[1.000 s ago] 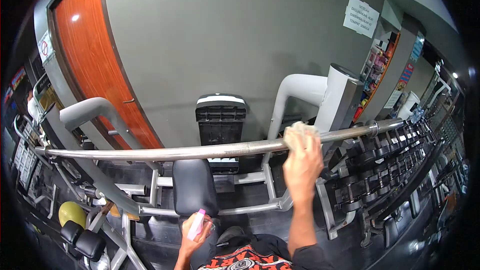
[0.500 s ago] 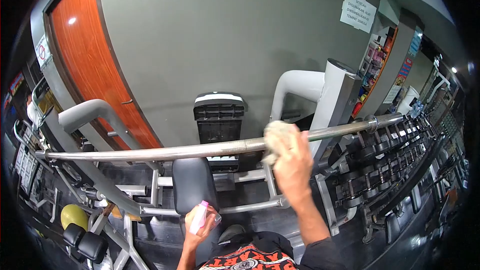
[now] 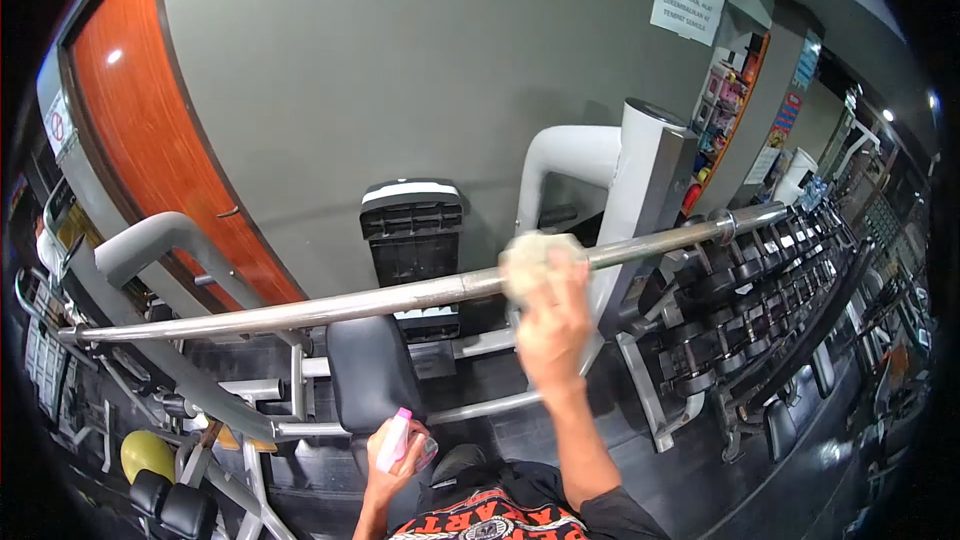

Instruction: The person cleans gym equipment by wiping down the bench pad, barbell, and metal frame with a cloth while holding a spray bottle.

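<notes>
A long metal barbell lies across the uprights of a bench rack, with no plates on it. My right hand presses a pale, cream-coloured cloth against the bar, right of its middle. The fingers are closed on the cloth, which hides that part of the bar. Low in front of my body, my left hand is wrapped around a spray bottle with a pink top. Most of the bottle's lower part is covered by the fingers. Just beyond that hand is the black bench pad.
Grey rack uprights stand at both sides of the bench. Rows of dumbbells fill a rack on the right. A yellow ball sits at lower left. A wooden door and a grey wall are behind.
My right hand and the cloth appear shifted slightly left along the bar. The whole view has turned a little to the right. My left hand still holds the bottle.
</notes>
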### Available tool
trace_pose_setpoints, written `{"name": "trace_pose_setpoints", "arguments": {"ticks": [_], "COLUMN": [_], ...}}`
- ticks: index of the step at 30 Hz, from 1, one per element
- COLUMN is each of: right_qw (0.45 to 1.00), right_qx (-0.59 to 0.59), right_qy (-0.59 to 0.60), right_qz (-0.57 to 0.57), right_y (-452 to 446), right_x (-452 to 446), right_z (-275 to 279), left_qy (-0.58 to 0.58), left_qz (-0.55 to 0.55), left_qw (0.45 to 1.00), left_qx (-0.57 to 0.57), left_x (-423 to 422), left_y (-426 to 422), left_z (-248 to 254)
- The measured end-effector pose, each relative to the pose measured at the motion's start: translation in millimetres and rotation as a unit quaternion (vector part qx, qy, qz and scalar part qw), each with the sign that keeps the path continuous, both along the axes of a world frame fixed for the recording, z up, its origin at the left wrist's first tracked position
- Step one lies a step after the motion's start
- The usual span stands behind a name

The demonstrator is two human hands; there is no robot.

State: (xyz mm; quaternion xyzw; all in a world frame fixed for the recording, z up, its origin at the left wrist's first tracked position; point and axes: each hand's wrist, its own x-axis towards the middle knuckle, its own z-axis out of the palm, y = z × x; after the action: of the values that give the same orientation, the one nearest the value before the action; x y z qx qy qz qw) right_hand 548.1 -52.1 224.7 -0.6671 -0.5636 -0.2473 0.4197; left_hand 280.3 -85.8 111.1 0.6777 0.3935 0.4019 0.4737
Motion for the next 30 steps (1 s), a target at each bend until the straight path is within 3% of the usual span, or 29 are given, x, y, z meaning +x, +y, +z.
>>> {"name": "trace_pose_setpoints", "arguments": {"ticks": [3,5,11,13,15,17,19,21,23,30], "right_qw": [0.984,0.981,0.986,0.988,0.980,0.975,0.977,0.953,0.939,0.940], "right_qx": [-0.006,-0.016,-0.078,-0.143,-0.170,-0.155,-0.127,-0.264,-0.321,-0.342], "right_qy": [-0.067,-0.066,-0.067,-0.033,-0.073,-0.133,-0.165,-0.141,-0.115,-0.015], "right_qz": [0.163,0.180,0.135,0.045,-0.068,-0.085,-0.035,-0.038,-0.035,-0.004], "right_y": [3.4,-2.7,-18.9,-27.6,-26.4,-17.2,-14.0,-13.9,-5.2,4.0], "right_x": [-40.3,-37.3,27.7,58.3,95.7,129.8,138.1,134.9,131.6,141.7], "right_z": [2.7,18.7,51.7,70.8,82.7,91.9,96.4,100.9,86.6,92.2], "left_qy": [-0.011,-0.025,-0.010,-0.001,0.007,-0.040,-0.043,-0.046,-0.014,-0.001], "left_qz": [-0.025,-0.043,-0.036,-0.033,-0.033,-0.027,-0.021,-0.014,-0.017,0.008], "left_qw": [1.000,0.999,0.999,0.999,0.999,0.998,0.998,0.999,1.000,1.000], "left_qx": [0.002,-0.005,0.000,0.007,0.017,-0.050,-0.037,-0.024,0.006,0.000], "left_x": [11.6,17.2,9.9,3.1,0.7,1.7,3.9,5.3,4.9,-12.3], "left_y": [2.2,2.8,2.6,3.9,5.2,5.2,6.9,9.8,11.1,7.0], "left_z": [-3.3,4.9,9.1,-1.2,-3.7,-0.2,-0.4,1.0,2.7,-16.5]}}
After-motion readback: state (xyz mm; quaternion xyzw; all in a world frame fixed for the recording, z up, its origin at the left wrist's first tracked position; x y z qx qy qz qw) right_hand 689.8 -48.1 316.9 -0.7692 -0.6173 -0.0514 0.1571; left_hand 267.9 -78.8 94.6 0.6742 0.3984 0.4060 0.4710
